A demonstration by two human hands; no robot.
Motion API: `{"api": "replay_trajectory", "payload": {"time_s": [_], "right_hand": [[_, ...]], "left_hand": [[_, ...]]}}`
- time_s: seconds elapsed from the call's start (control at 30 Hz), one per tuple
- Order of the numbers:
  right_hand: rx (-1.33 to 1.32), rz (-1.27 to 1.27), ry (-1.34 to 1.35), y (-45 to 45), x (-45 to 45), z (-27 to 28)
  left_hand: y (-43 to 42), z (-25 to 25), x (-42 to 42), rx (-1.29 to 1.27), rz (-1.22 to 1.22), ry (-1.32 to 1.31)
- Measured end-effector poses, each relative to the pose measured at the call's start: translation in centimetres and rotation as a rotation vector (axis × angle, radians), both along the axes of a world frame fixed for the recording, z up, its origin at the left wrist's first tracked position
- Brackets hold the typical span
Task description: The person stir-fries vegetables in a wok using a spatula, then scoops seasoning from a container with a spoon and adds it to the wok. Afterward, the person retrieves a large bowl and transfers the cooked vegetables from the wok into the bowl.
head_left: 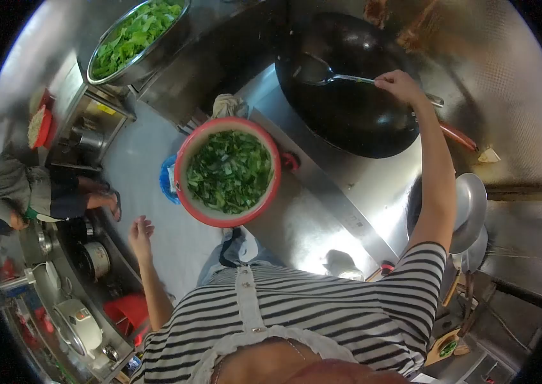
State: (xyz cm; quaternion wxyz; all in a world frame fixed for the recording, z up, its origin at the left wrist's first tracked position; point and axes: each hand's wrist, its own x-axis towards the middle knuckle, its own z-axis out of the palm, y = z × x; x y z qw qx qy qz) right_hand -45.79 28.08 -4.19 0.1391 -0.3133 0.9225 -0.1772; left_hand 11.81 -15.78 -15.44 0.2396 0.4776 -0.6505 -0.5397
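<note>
My right hand (400,86) is closed around the handle of a metal wok spatula (345,77). The spatula's head lies inside a large black wok (367,125) at the upper right, whose inside looks dark and shiny. Off to the left, my left hand (141,233) hangs in the air with its fingers apart and nothing in them. Between the two hands, in front of my body, stands a red-rimmed pot (275,185) with chopped leafy greens (229,173) in it. The left hand does not touch the pot.
A steel bowl of light green leaves (135,38) sits at the upper left. Another person (28,189) is at the far left. Metal pans (472,211) stand beside my right arm. A rice cooker (79,326) rests on the lower-left counter.
</note>
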Motion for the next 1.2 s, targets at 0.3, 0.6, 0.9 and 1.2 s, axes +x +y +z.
{"api": "replay_trajectory", "payload": {"time_s": [0.3, 0.6, 0.9, 1.2], "right_hand": [[-0.103, 0.105, 0.126, -1.7, 3.4, 4.8], [-0.044, 0.098, 0.481, -7.0, 29.8, 2.5], [-0.085, -0.313, 0.368, -10.3, 47.1, -12.5], [-0.261, -0.596, 0.271, -11.9, 52.8, -12.4]], "left_hand": [[0.2, -0.1, -0.1, -0.014, -0.035, 0.014], [-2.5, -3.7, 2.6, 0.193, -0.11, 0.095], [-4.3, -5.8, 8.6, 0.158, -0.315, -0.052], [-3.4, -4.0, 8.1, 0.14, -0.604, -0.06]]}}
